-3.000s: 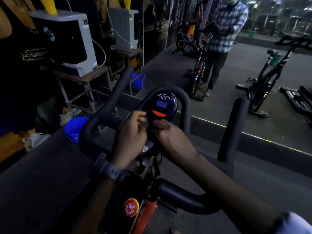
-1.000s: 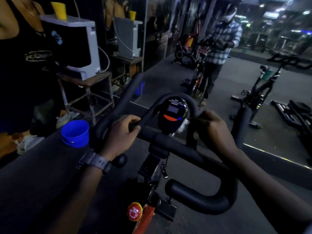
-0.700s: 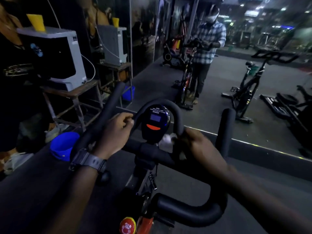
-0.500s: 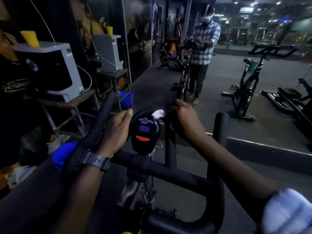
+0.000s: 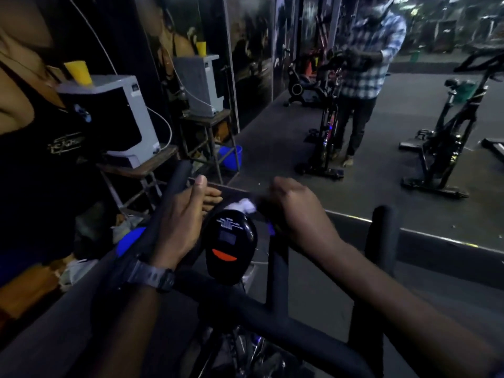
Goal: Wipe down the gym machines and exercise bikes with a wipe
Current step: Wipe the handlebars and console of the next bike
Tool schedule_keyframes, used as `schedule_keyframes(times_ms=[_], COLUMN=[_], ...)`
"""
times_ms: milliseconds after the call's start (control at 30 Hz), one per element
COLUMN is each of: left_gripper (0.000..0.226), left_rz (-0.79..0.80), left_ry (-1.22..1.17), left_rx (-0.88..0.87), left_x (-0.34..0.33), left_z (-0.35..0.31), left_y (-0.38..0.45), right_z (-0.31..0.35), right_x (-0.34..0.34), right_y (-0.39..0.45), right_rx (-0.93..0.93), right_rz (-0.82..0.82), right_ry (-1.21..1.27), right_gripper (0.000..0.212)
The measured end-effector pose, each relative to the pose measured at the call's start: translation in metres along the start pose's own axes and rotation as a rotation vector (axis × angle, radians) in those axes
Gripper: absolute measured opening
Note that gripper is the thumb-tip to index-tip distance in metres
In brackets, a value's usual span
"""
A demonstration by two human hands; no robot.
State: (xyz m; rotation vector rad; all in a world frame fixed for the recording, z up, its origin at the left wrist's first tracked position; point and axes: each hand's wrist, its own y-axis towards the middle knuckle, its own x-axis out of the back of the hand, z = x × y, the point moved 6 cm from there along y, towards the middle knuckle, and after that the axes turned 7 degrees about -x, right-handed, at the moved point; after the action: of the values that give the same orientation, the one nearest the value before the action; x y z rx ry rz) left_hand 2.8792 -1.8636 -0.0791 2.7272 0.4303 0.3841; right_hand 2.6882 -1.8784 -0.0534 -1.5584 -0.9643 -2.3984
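Note:
An exercise bike's black handlebar (image 5: 275, 342) fills the lower half of the view, with its black oval console (image 5: 230, 245) in the middle. My right hand (image 5: 296, 207) grips a crumpled white wipe (image 5: 242, 205) against the top of the handlebar's centre loop, just above the console. My left hand (image 5: 182, 222), with a watch on the wrist, rests on the left handlebar arm beside the console with its fingers fairly straight and its thumb up.
A mirror wall ahead reflects a person in a checked shirt (image 5: 365, 66) at this bike and another bike (image 5: 447, 132). At left a stand holds a grey-and-black appliance (image 5: 114, 118) with a yellow cup (image 5: 77, 72). A blue bucket (image 5: 128, 238) sits below.
My right hand carried the wipe from below the console up the loop's right side to its top. My left hand shifted up along the left arm and loosened. The view swung downward.

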Motion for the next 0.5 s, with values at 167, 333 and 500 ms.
schedule_keyframes(times_ms=[167, 333, 500], left_gripper=[0.059, 0.064, 0.065], left_rz=[0.063, 0.101, 0.161], left_ry=[0.051, -0.113, -0.153], left_rx=[-0.067, 0.031, 0.110], left_x=[0.004, 0.011, 0.033], left_z=[0.002, 0.002, 0.009], left_y=[0.003, 0.008, 0.000], right_z=[-0.006, 0.038, 0.041], right_x=[0.013, -0.022, -0.023], right_y=[-0.012, 0.074, 0.095], right_rx=[-0.114, -0.105, -0.032], right_rz=[0.083, 0.174, 0.348], right_ry=[0.075, -0.073, -0.297], right_gripper=[0.013, 0.028, 0.033])
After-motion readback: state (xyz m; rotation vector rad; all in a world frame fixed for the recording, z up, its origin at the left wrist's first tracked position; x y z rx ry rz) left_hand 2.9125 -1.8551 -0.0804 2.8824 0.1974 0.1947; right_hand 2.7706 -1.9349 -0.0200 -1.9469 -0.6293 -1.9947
